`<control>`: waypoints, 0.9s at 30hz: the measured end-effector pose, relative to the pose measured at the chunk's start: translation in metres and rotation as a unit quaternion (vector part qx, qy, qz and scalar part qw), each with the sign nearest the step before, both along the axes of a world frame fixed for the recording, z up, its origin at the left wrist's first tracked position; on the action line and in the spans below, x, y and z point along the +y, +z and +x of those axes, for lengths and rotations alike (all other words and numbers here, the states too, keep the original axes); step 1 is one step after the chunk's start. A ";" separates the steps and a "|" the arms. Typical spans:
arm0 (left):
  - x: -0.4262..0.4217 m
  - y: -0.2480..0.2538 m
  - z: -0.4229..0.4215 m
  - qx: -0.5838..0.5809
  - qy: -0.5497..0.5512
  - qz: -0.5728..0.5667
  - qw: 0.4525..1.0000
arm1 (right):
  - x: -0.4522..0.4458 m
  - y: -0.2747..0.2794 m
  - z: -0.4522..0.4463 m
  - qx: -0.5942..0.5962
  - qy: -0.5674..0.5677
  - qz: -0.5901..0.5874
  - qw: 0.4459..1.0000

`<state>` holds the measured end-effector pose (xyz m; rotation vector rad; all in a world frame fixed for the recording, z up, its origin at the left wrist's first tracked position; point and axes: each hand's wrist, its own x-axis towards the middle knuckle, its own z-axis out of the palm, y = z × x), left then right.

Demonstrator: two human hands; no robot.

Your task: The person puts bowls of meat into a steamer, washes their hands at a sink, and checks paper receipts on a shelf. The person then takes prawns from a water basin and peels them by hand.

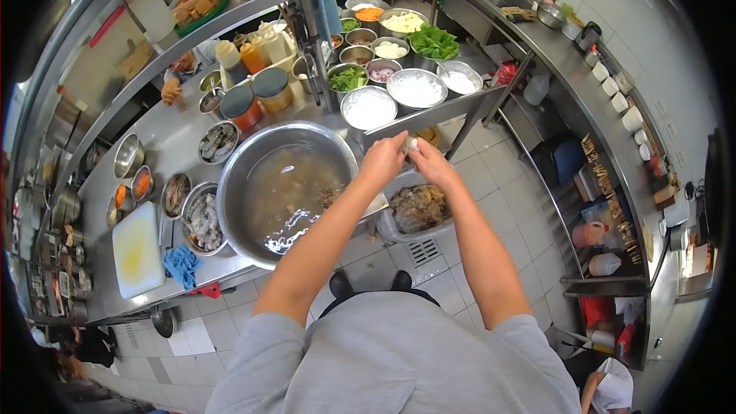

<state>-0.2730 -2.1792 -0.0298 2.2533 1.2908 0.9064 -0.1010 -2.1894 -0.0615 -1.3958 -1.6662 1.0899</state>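
Note:
In the middle of the head view, my left hand and my right hand come together, fingers closed on a small greyish-white piece, which looks like a shrimp. Fingers cover most of it. Below them stands a plastic-lined bin with brown, wet scraps inside. To the left of my left hand sits a large metal basin of murky water, with brownish pieces near its right side. A metal bowl of pale grey shrimp and a bowl of darker shrimp stand beside the basin.
A white cutting board and a blue cloth lie on the left counter. Several bowls of chopped vegetables and leafy greens fill the station ahead. A steel counter runs along the right. Another person's hand shows beyond the shelf.

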 end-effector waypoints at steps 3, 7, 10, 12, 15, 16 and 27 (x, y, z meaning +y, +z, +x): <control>-0.001 -0.008 0.018 -0.071 0.007 -0.137 0.988 | -0.003 -0.016 0.011 0.006 -0.022 0.081 0.996; -0.015 -0.008 0.039 -0.073 0.040 -0.160 0.984 | -0.010 -0.010 0.021 -0.001 -0.024 0.004 1.000; -0.025 -0.025 0.054 -0.076 0.056 -0.126 0.988 | -0.018 -0.009 0.015 0.003 -0.045 -0.006 0.999; -0.029 -0.024 0.055 -0.087 0.067 -0.103 0.989 | -0.020 -0.011 0.014 -0.041 -0.056 0.033 0.997; -0.029 -0.023 0.056 -0.063 0.025 -0.163 0.984 | -0.022 -0.028 0.018 -0.069 -0.098 0.059 0.991; -0.030 -0.026 0.055 -0.064 0.028 -0.163 0.984 | -0.020 -0.037 0.021 -0.085 -0.124 0.065 0.987; -0.008 -0.015 0.032 -0.334 -0.256 -0.529 0.737 | -0.012 -0.036 0.059 0.088 -0.043 -0.057 0.994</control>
